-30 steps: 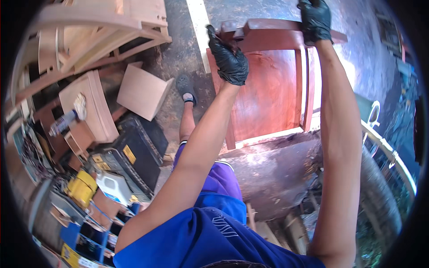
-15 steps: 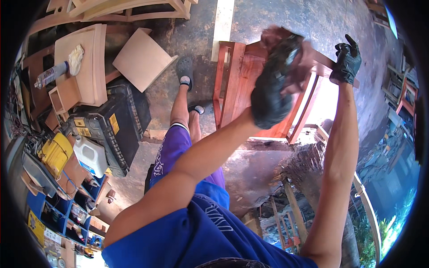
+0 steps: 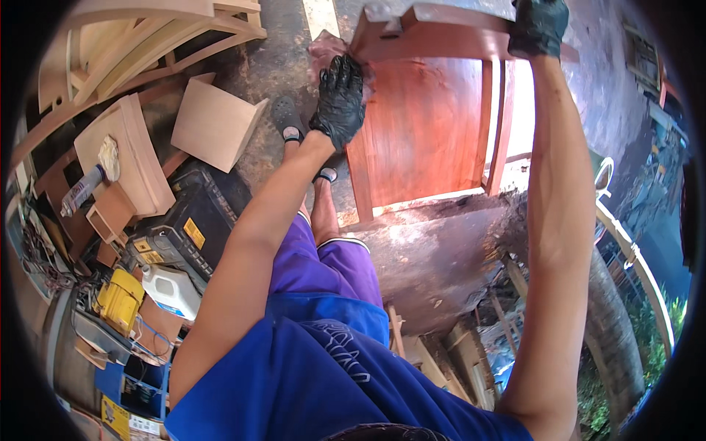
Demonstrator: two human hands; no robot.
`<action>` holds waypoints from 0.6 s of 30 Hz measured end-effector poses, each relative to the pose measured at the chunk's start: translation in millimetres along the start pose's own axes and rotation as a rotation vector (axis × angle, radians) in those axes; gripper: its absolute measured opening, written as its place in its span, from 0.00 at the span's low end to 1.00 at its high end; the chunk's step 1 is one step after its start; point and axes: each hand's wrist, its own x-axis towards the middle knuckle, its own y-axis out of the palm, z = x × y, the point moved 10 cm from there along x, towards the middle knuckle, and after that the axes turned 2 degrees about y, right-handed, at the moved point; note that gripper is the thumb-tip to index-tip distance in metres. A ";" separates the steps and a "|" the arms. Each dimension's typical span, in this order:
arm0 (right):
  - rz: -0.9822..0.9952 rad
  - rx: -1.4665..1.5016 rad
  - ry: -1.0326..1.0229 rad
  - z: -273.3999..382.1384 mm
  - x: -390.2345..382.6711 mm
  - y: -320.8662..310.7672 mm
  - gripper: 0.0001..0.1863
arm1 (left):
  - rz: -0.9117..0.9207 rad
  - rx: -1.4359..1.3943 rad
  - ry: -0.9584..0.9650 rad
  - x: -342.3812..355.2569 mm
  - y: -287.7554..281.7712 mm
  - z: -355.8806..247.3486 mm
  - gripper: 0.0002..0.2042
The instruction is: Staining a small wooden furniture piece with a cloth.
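A reddish-brown stained wooden furniture piece [image 3: 426,132], with a broad panel and framed sides, stands in front of me. My right hand [image 3: 540,28], in a black glove, is closed around the right part of its raised rail [image 3: 456,33]. My left hand [image 3: 340,103], also black-gloved, is at the piece's left edge with its fingers laid over a stained brownish-pink rag [image 3: 329,51]. The rag bunches out past the fingertips against the rail's left end. My left palm is hidden from view.
To the left are a black tool case [image 3: 187,220], a white jug [image 3: 170,290], a yellow container [image 3: 120,298] and a spray can [image 3: 82,189]. Pale unfinished wooden parts [image 3: 217,121] lie beyond them. A tree trunk [image 3: 614,331] rises at lower right.
My left hand has swept the rag leftward, from over the panel to the rail's left end. My right hand has moved up and its fingers have closed on the rail. The piece appears tilted differently.
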 end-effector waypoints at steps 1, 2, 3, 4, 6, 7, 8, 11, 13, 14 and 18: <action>-0.015 -0.008 0.011 0.8 -2.7 -5.1 0.16 | 0.098 0.053 0.005 -12.2 7.8 -14.1 0.29; -0.044 -0.074 -0.042 8.6 -2.6 -22.1 0.16 | 0.170 0.008 0.107 -26.1 12.4 -46.9 0.26; -0.053 -0.090 -0.091 10.1 -3.2 -13.8 0.16 | 0.182 0.030 0.098 -51.4 7.1 -58.1 0.26; -0.059 -0.006 -0.060 -2.4 -1.7 -11.1 0.16 | 0.403 -0.137 0.049 -82.4 29.5 -72.4 0.24; -0.035 0.021 -0.029 -3.2 -4.4 9.7 0.16 | 0.376 -0.257 0.127 -185.3 53.2 -92.7 0.24; -0.032 -0.044 -0.044 -5.4 -4.8 1.4 0.15 | 0.458 -0.200 0.120 -206.4 53.1 -109.4 0.24; -0.036 -0.015 -0.017 -5.3 -3.7 2.4 0.14 | 0.415 -0.192 0.198 -208.8 52.0 -106.8 0.24; -0.094 -0.017 -0.013 -9.2 -5.6 -19.4 0.13 | 0.436 -0.091 0.262 -147.7 20.1 -59.8 0.26; -0.135 -0.039 -0.043 -0.8 -4.2 -25.2 0.13 | 0.523 0.130 0.196 -43.5 28.2 -50.3 0.31; -0.126 -0.067 -0.072 9.4 -4.0 -20.2 0.13 | 0.500 0.040 0.176 -0.1 13.8 -24.3 0.31; -0.088 -0.086 -0.067 21.4 -8.7 -13.9 0.16 | 0.502 0.962 0.575 -58.7 36.4 -40.3 0.28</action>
